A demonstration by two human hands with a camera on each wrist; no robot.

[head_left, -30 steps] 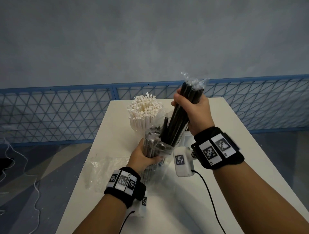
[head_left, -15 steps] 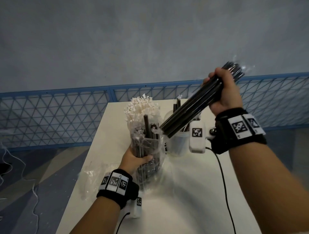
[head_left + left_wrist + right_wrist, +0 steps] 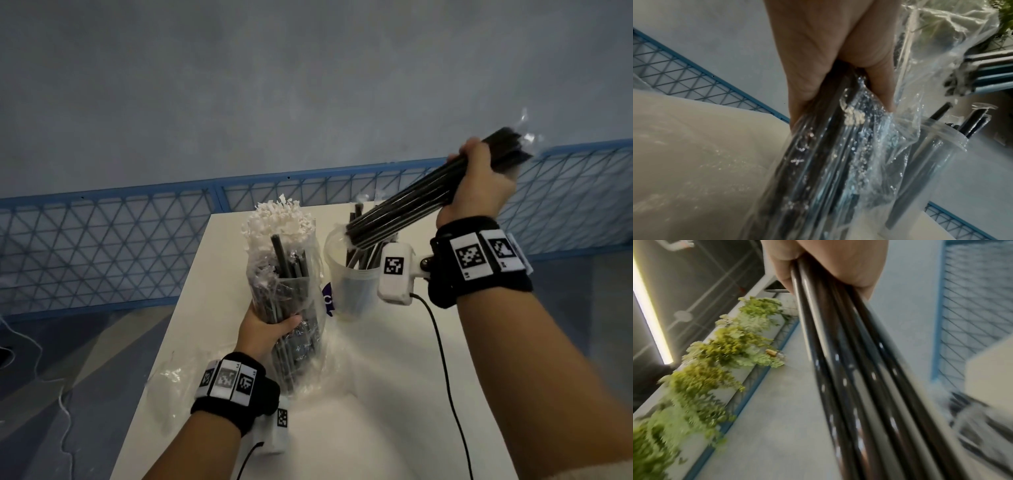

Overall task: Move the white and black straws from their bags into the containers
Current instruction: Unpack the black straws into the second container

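Observation:
My right hand [image 3: 479, 181] grips a bundle of black straws [image 3: 404, 214] [image 3: 849, 369], tilted, its lower ends over the rim of a clear cup [image 3: 346, 284] that holds a few black straws. My left hand [image 3: 267, 332] [image 3: 830, 53] holds a clear plastic bag of black straws [image 3: 291, 308] [image 3: 828, 162] upright on the table, to the left of the cup. Behind the bag stands a container packed with white straws [image 3: 277, 222].
The white table [image 3: 376, 411] is narrow, with its left edge near the bag. An empty crumpled clear bag [image 3: 171, 380] lies at the table's left edge. A blue mesh fence [image 3: 102, 246] runs behind the table. A black cable [image 3: 445, 359] trails from my right wrist.
My right hand has pulled the black straw bundle out of the bag, swung up and to the right, and tilted it so its lower ends reach the clear cup. My left hand stays on the bag.

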